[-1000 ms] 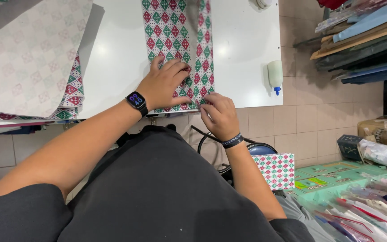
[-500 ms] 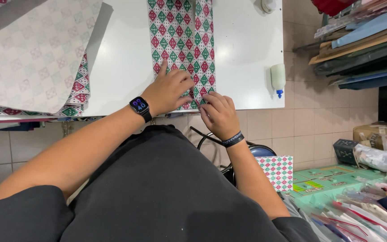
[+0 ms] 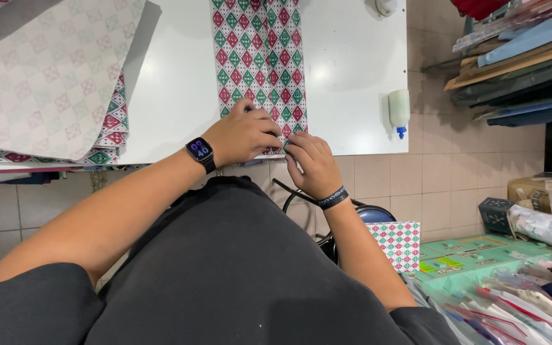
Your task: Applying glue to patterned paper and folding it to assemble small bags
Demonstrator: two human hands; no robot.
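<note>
Left hand (image 3: pixel 244 135), right hand (image 3: pixel 313 163) pinching patterned strip (image 3: pixel 258 57) near edge at white table (image 3: pixel 346 70) rim.

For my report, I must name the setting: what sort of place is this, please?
Probably a small craft or gift-box workshop. Both hands, left hand and right hand, press a strip of patterned paper on a white table, near a glue bottle and stacked paper sheets.

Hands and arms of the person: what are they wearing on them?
The left hand has a dark smartwatch with a lit screen on its wrist. The right hand has a thin black wristband with small white markings. Both arms are bare up to short black sleeves.
</note>
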